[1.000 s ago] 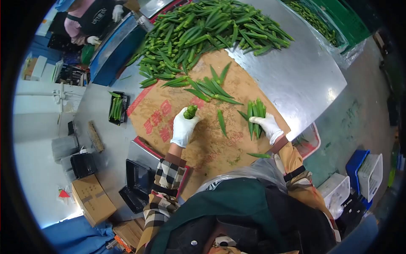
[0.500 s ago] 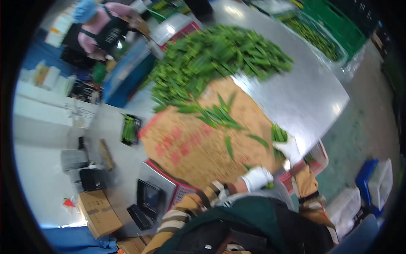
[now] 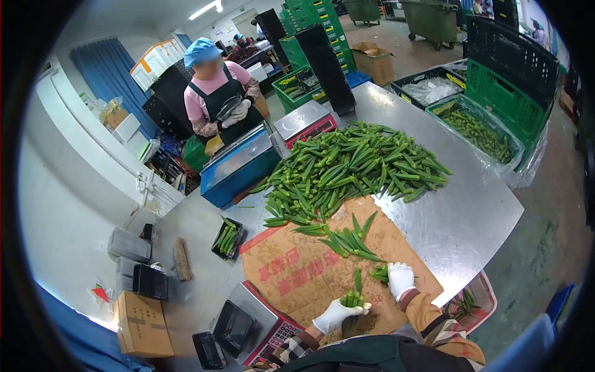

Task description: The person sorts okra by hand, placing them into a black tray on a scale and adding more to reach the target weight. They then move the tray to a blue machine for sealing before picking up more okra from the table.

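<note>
My left hand (image 3: 333,315), in a white glove, is closed around a small bunch of okra (image 3: 352,300) over the near part of a flattened cardboard sheet (image 3: 297,273). Also gloved, my right hand (image 3: 401,279) grips a few okra pods (image 3: 379,273) just to the right, with their ends poking out on its left side. Between and beyond the hands, several loose pods (image 3: 350,240) lie on the cardboard. A large okra heap (image 3: 359,164) covers the table behind it.
A scale (image 3: 268,328) bearing a black tray (image 3: 234,327) stands at left front. Farther back are a tray of okra (image 3: 228,238), a blue-sided machine (image 3: 242,168) and another scale (image 3: 305,121). A co-worker (image 3: 218,93) stands behind. A pink basket (image 3: 486,297) sits below the right edge.
The view has tilted up and steadied. My right hand has come from the cardboard's right edge onto it with its okra. My left hand now shows okra upright in its grip.
</note>
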Tool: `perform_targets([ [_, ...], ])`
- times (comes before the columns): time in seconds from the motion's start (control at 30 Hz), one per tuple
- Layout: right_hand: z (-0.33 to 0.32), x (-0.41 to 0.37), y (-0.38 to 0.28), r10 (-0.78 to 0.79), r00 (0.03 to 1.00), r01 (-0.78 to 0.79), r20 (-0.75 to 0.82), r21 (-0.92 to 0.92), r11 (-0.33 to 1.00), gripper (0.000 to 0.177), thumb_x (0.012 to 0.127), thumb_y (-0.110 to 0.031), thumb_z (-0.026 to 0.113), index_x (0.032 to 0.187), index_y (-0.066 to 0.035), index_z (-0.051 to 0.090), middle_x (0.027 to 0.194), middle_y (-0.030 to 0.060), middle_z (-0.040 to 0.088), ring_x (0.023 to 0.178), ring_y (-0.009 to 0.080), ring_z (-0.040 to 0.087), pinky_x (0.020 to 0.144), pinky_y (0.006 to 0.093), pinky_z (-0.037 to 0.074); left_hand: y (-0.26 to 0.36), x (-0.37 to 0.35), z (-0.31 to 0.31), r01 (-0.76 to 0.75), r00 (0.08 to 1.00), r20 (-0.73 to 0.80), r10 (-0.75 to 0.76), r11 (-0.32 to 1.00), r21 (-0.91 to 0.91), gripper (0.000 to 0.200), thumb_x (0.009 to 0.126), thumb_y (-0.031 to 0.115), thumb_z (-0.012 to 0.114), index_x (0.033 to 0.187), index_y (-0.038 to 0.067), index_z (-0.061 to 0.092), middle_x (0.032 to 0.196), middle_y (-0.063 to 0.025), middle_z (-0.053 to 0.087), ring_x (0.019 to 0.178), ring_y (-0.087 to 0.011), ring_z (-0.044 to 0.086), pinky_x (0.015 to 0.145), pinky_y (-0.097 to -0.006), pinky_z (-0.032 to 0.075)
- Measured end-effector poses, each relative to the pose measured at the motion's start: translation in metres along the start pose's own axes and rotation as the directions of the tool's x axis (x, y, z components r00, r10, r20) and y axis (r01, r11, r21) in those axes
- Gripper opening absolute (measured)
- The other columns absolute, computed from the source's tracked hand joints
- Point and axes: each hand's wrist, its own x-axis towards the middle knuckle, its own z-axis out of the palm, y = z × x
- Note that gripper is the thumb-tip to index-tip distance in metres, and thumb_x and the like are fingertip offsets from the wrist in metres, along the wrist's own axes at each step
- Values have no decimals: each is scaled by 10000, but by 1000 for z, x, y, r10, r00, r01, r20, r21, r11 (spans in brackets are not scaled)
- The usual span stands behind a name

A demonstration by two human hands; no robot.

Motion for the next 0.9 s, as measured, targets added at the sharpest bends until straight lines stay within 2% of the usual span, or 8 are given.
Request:
perform_targets([
  [0.13, -28, -2, 6, 103, 982, -138, 156, 235, 962, 313, 700, -188, 781, 970, -84, 662, 894, 148, 704, 839, 333, 699, 738, 424, 551, 4, -8, 4, -68, 988, -142, 65, 998, -16, 381, 913, -16, 683, 1273, -77, 573, 1196, -188, 689, 1044, -246, 694, 950, -361, 548],
  [0.27, -110, -11, -1, 134, 935, -328, 328, 659, 677, 580, 714, -246, 868, 1194, -2, 653, 1105, 195, 722, 944, 325, 719, 849, 383, 560, 3, -6, -1, -80, 965, -241, 106, 990, 117, 348, 918, 6, 690, 1247, -53, 596, 1136, -148, 710, 959, -216, 700, 865, -347, 564],
  [0.37, -93, -22, -16, -125, 857, -514, 500, 848, -127, 523, 757, -125, 855, 1218, 7, 647, 1085, 115, 730, 913, 208, 701, 852, 335, 554, 3, -5, 9, -134, 979, -186, 85, 954, -267, 305, 915, 27, 702, 1208, -22, 633, 1081, -103, 717, 901, -190, 690, 817, -325, 561],
  [0.47, -89, -36, -50, -137, 906, -412, 401, 909, -61, 479, 796, -45, 828, 1227, 40, 638, 1083, 71, 720, 928, 149, 666, 862, 306, 549, -13, 2, 15, -217, 943, -280, 180, 970, -108, 235, 918, 7, 678, 1152, -11, 660, 1027, -79, 711, 864, -182, 687, 780, -331, 564],
  [0.67, -98, -43, -47, -256, 816, -570, 518, 794, -212, 447, 807, -34, 815, 1218, 28, 650, 1083, 83, 724, 922, 143, 670, 844, 306, 553, -12, -24, 10, -187, 972, -189, 137, 941, -281, 270, 889, 6, 714, 1153, -13, 659, 1036, -82, 711, 869, -176, 684, 787, -314, 563],
  [0.77, -102, -41, -29, -321, 780, -620, 537, 732, -281, 414, 809, -50, 814, 1190, 14, 666, 1056, 81, 726, 901, 139, 671, 809, 303, 555, -4, -34, -4, -207, 953, -249, 170, 969, -133, 345, 876, -14, 722, 1211, -10, 641, 1039, -84, 713, 864, -163, 688, 777, -311, 564],
  [0.83, -110, -38, -26, -272, 785, -616, 557, 749, -243, 393, 808, -61, 813, 1170, 6, 675, 1033, 75, 727, 887, 139, 671, 791, 305, 555, -12, -27, -23, -364, 793, -423, 438, 898, 248, 311, 861, -29, 718, 1163, -11, 650, 984, -72, 714, 833, -157, 687, 746, -296, 564],
  [0.9, -119, -37, -40, -143, 817, -574, 558, 811, -115, 382, 807, -74, 813, 1157, -1, 678, 1010, 68, 727, 874, 142, 672, 779, 309, 554, 5, -34, -5, -353, 814, -482, 323, 935, 31, 270, 859, -25, 720, 1123, -2, 665, 964, -66, 713, 820, -156, 681, 738, -303, 565],
])
